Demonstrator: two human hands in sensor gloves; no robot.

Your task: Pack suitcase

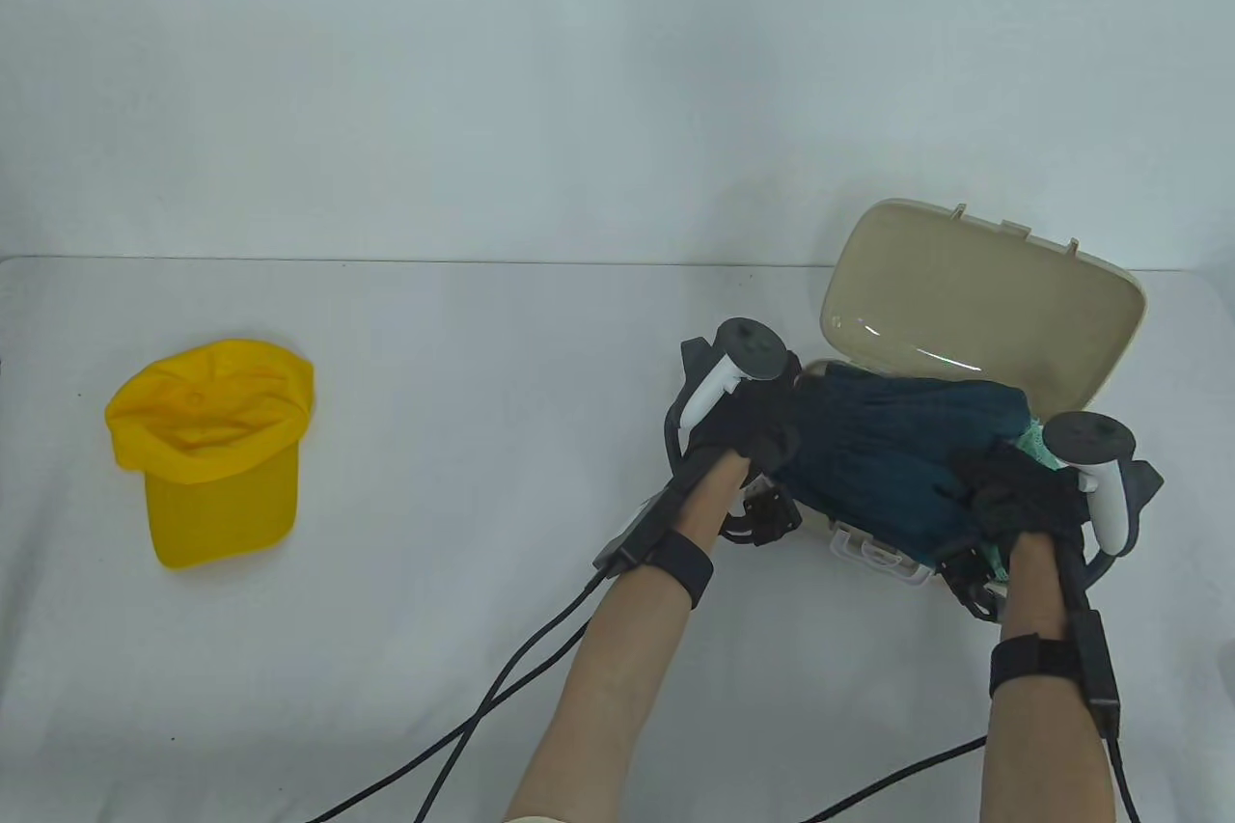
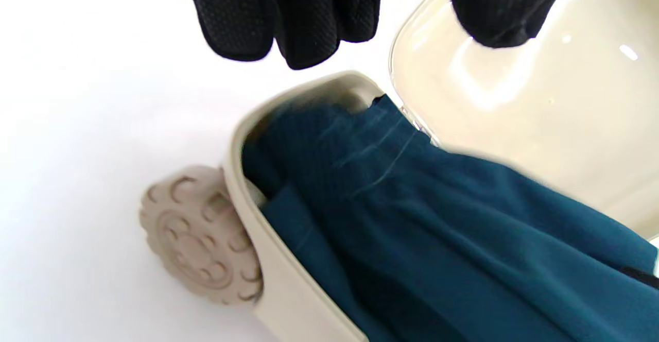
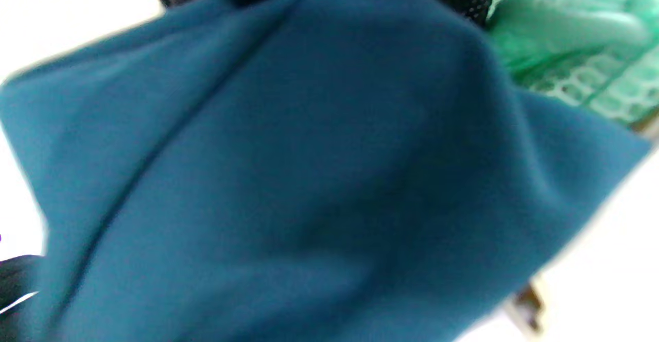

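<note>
A small beige suitcase (image 1: 868, 556) stands open at the table's right, its lid (image 1: 974, 312) tilted back. A dark teal garment (image 1: 897, 456) is heaped in it and spills over the near rim. My left hand (image 1: 762, 425) is at the garment's left end; in the left wrist view its fingers (image 2: 288, 17) hang loose just above the suitcase's corner (image 2: 278, 290) and the garment (image 2: 437, 239), holding nothing. My right hand (image 1: 1003, 490) grips the garment's near right edge, and the garment (image 3: 309, 177) fills the right wrist view. A yellow cap (image 1: 207, 452) lies far left.
A green mesh item (image 1: 1028, 442) shows in the suitcase under the garment's right end, and the same green mesh (image 3: 576, 38) appears in the right wrist view. A beige wheel (image 2: 201, 234) sticks out at the suitcase's corner. Cables trail from both wrists toward the near edge.
</note>
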